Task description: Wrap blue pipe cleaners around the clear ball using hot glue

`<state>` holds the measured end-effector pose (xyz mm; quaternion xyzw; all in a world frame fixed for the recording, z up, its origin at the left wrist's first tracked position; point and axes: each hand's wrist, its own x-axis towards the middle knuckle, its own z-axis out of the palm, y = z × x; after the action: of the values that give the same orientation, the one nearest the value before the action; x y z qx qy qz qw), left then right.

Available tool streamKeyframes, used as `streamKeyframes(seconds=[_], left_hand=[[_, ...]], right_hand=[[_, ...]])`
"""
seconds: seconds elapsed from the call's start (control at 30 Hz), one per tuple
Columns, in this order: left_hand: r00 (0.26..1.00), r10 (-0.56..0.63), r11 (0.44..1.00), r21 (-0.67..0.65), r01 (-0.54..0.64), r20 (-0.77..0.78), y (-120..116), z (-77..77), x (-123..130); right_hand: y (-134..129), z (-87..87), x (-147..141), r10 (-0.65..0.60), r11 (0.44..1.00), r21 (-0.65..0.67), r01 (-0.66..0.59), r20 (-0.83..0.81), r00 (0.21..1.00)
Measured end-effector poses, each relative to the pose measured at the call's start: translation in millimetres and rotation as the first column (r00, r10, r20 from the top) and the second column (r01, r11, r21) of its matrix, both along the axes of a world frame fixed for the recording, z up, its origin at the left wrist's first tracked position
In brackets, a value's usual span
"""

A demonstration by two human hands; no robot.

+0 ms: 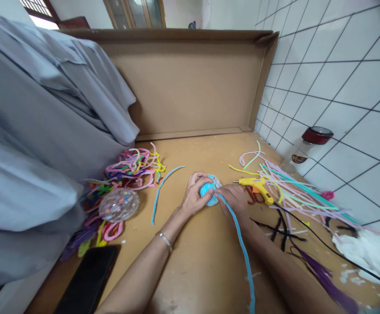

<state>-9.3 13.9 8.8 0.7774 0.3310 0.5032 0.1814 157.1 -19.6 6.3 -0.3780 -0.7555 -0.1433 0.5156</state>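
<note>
Between my two hands, just above the middle of the table, is a small round piece [206, 189] wound with bright blue pipe cleaner, with a clear, speckled part at its upper right. My left hand [195, 192] is wrapped round its left side, thumb across the front. At the right edge my right hand [234, 200] pinches a blue pipe cleaner [242, 244], whose long free end trails down toward me. The fingertips of my right hand are partly hidden. Another blue pipe cleaner [159, 192] lies curved on the table, left of my left hand.
Tangled coloured pipe cleaners [134, 168] and a clear speckled ball [119, 205] lie left, near a black phone [87, 279]. At right are a yellow glue gun [257, 186] with its cord, pastel pipe cleaners [301, 192] and a red-lidded jar [307, 146]. A cardboard panel [193, 83] stands behind.
</note>
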Motion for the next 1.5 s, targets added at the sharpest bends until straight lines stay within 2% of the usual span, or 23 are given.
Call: streamKeyframes(seconds=[0.27, 0.63, 1.1, 1.33, 1.5], left_hand=[[1.0, 0.005, 1.0, -0.004, -0.005, 0.008, -0.9, 1.2, 1.5], [1.0, 0.02, 1.0, 0.021, -0.02, -0.001, -0.3, 0.7, 2.3], [1.0, 0.013, 1.0, 0.022, -0.013, 0.0, -1.8, 2.4, 3.2], [1.0, 0.012, 1.0, 0.006, -0.012, -0.016, -2.7, 4.6, 3.2], [1.0, 0.007, 1.0, 0.022, -0.007, -0.003, -2.4, 3.1, 2.4]], right_hand=[[4.9, 1.0, 3.0, -0.007, 1.0, -0.023, 0.008, 0.02, 1.0], [-5.6, 16.3, 0.2, 0.0, 1.0, 0.007, 0.0, -0.021, 1.0], [-2.0, 12.4, 0.9, 0.028, 0.998, -0.051, -0.03, -0.029, 0.999], [3.3, 0.4, 6.3, 0.055, 0.991, -0.123, -0.052, 0.023, 0.998], [7.9, -5.4, 9.8, 0.069, 0.994, -0.094, -0.061, 0.083, 0.994]])
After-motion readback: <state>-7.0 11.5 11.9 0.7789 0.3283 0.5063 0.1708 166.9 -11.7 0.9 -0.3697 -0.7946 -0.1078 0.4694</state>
